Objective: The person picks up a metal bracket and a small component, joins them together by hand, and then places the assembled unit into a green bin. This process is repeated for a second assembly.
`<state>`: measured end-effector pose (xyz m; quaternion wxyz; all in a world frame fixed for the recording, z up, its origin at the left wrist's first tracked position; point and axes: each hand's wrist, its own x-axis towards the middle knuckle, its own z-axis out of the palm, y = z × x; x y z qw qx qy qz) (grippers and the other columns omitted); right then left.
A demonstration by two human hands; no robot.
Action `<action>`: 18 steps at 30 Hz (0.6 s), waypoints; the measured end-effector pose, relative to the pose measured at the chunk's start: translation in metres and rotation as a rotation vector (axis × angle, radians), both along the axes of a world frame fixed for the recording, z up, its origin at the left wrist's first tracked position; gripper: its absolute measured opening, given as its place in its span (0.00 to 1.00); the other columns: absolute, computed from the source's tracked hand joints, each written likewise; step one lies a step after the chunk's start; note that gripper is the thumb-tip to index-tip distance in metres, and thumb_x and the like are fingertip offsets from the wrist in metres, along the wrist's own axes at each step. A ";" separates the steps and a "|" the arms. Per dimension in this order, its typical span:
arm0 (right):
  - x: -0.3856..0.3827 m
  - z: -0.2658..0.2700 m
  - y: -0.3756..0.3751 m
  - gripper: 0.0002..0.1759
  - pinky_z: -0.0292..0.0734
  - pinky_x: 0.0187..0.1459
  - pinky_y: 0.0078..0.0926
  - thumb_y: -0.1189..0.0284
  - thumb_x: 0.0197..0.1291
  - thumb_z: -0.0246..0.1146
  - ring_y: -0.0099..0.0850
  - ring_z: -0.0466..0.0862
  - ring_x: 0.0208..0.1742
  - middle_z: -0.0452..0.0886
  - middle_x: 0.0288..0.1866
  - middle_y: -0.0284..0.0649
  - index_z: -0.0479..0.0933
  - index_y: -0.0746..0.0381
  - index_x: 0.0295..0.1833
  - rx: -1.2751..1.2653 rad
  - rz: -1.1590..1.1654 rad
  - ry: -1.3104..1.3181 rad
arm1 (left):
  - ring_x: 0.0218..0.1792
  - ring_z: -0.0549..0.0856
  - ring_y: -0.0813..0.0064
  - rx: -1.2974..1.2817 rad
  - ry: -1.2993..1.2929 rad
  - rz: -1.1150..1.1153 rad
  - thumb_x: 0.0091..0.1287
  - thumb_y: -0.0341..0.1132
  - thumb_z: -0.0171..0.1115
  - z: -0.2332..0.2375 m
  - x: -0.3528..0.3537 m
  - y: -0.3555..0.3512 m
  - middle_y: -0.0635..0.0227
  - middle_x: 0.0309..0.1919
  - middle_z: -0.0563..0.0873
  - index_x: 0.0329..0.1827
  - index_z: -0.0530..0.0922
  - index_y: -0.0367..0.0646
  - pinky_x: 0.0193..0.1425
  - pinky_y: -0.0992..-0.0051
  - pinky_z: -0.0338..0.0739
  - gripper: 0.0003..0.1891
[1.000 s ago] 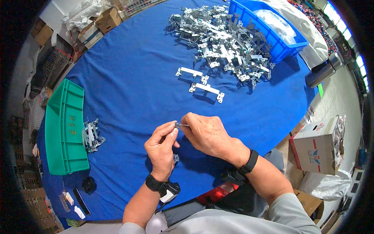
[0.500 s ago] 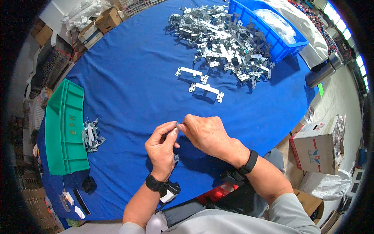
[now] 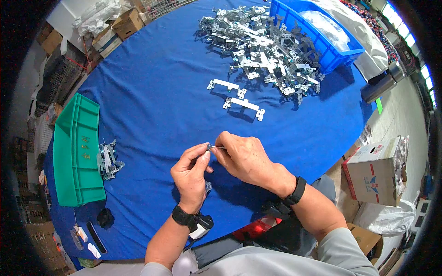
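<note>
My left hand [image 3: 189, 172] is closed in a pinch on a metal bracket, mostly covered by the fingers. One end of the bracket [image 3: 208, 186] shows below the palm, and a small bit of it appears at the fingertips. Opposite, my right hand [image 3: 248, 158] pinches a thin silver rod [image 3: 221, 147] that points at the bracket's upper end; its full shape is hidden. Ahead of the hands lie two flat silver brackets, a nearer one [image 3: 244, 105] and a farther one [image 3: 225, 84], each with pierced ends.
A large heap of metal brackets [image 3: 262, 53] lies at the back beside a blue crate [image 3: 338, 60]. To the left, a green tray [image 3: 76, 152] stands by a smaller bracket pile [image 3: 108, 161]. A metal flask [image 3: 383, 83] is at the right edge, a cardboard box [image 3: 374, 172] below it.
My right fingers have drawn slightly back to the right, so the thin rod between them and the left fingertips now shows. My left hand has stayed nearly still.
</note>
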<state>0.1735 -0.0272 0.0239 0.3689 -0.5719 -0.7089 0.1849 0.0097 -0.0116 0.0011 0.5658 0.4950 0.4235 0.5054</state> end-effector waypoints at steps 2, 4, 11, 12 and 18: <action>0.000 0.002 0.000 0.12 0.74 0.24 0.41 0.69 0.68 0.64 0.46 0.83 0.25 0.80 0.25 0.47 0.72 0.64 0.35 0.013 -0.005 0.039 | 0.35 0.85 0.82 0.001 -0.005 -0.004 0.68 0.23 0.64 0.000 0.000 0.000 0.63 0.44 0.89 0.50 0.85 0.35 0.31 0.83 0.79 0.09; 0.001 0.002 -0.001 0.12 0.74 0.25 0.40 0.70 0.66 0.65 0.46 0.82 0.25 0.80 0.26 0.47 0.72 0.64 0.36 0.028 0.020 -0.015 | 0.34 0.85 0.81 0.019 0.021 0.016 0.68 0.23 0.65 0.000 0.001 0.000 0.63 0.44 0.89 0.50 0.86 0.35 0.31 0.82 0.79 0.09; 0.001 0.001 0.000 0.12 0.75 0.25 0.40 0.69 0.66 0.65 0.46 0.83 0.25 0.80 0.25 0.47 0.73 0.64 0.34 0.023 -0.006 0.018 | 0.34 0.85 0.81 0.008 0.018 0.007 0.68 0.22 0.64 0.001 0.001 0.000 0.63 0.44 0.89 0.49 0.86 0.35 0.32 0.82 0.80 0.09; 0.001 0.002 0.000 0.12 0.75 0.25 0.40 0.69 0.66 0.65 0.46 0.83 0.25 0.80 0.25 0.47 0.73 0.64 0.34 0.017 -0.008 0.026 | 0.34 0.85 0.81 0.007 0.018 0.007 0.68 0.22 0.64 0.001 0.000 0.000 0.63 0.44 0.89 0.49 0.86 0.35 0.32 0.82 0.80 0.09; 0.002 0.006 -0.001 0.13 0.75 0.25 0.44 0.67 0.68 0.63 0.48 0.83 0.26 0.80 0.25 0.48 0.72 0.64 0.35 -0.025 0.012 -0.046 | 0.34 0.85 0.80 0.006 0.018 0.015 0.68 0.22 0.64 0.001 0.001 -0.001 0.62 0.45 0.89 0.49 0.86 0.34 0.33 0.82 0.80 0.09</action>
